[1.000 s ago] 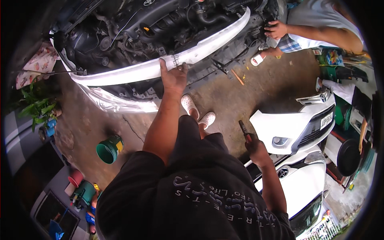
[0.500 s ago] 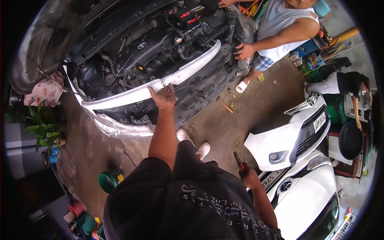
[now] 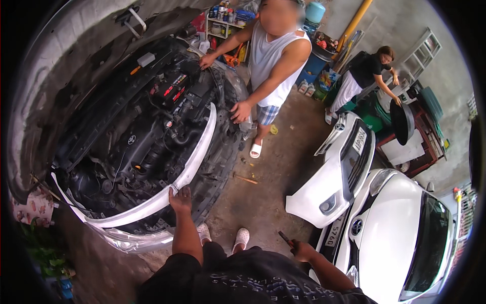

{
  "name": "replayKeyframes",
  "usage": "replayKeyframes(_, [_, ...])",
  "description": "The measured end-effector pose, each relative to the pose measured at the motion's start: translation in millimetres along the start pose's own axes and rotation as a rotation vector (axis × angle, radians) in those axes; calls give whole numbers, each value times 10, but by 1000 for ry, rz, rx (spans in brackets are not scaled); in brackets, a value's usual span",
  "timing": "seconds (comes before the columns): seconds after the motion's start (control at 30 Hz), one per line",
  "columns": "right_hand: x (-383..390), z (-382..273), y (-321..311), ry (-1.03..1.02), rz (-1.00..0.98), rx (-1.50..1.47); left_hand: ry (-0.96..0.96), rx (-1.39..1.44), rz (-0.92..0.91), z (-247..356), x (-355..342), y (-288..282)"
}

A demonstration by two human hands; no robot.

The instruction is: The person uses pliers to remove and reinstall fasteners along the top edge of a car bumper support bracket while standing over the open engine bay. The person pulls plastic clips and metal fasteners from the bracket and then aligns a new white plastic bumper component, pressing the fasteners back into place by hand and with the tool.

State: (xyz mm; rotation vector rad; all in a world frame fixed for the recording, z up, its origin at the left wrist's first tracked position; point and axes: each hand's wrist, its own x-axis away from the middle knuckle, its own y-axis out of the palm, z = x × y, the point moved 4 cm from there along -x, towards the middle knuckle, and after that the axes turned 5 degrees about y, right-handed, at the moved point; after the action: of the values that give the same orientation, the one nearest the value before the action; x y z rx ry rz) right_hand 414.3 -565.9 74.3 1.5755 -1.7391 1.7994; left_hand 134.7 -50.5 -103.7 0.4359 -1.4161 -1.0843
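Observation:
A long curved white car trim strip [image 3: 195, 157] lies across the front of an open engine bay [image 3: 136, 131]. My left hand [image 3: 180, 200] grips its near edge about midway along, palm turned up and thumb toward the strip; part of the fingers is hard to make out. Lower right, away from the car, my right hand [image 3: 302, 251] is closed around a slim dark hand tool [image 3: 285, 237], whose exact kind I cannot tell. Below the strip, a white headlight-side panel [image 3: 136, 240] sits at the car's near corner.
Across the engine bay a person in a white sleeveless shirt [image 3: 278, 63] rests both hands on the car. A detached white bumper [image 3: 316, 195] and a parked white car [image 3: 390, 228] stand at right. Farther back, a person holds a round black basin [image 3: 402, 124]. A wooden-handled tool [image 3: 246, 179] lies on the floor.
My view has swung to the right and up, so the engine bay sits farther left and lower. My left hand stays on the strip, and my right hand keeps the tool.

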Motion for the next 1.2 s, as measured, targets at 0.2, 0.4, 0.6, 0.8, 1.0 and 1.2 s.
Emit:
replayKeyframes(0.2, [-155,-373,586,46,-85,18,-194,-230,70,227,21,-359])
replayKeyframes(0.4, [-297,-1307,660,-41,-43,6,-386,-644,-80,506,-37,-419])
replayKeyframes(0.6, [-575,-1628,1164,-105,-53,-45,-325,-1483,-327,858,193,-108])
replayKeyframes(0.8, [-579,-1813,1243,-90,55,-111,703,-1916,-345,1842,109,691])
replayKeyframes(1.0, [-612,-1754,1203,-43,136,-284,1059,-2340,-164,3233,-788,1120])
replayKeyframes(1.2, [-594,-1573,1300,49,32,-236,1149,-2663,-35,3609,-1059,1370])
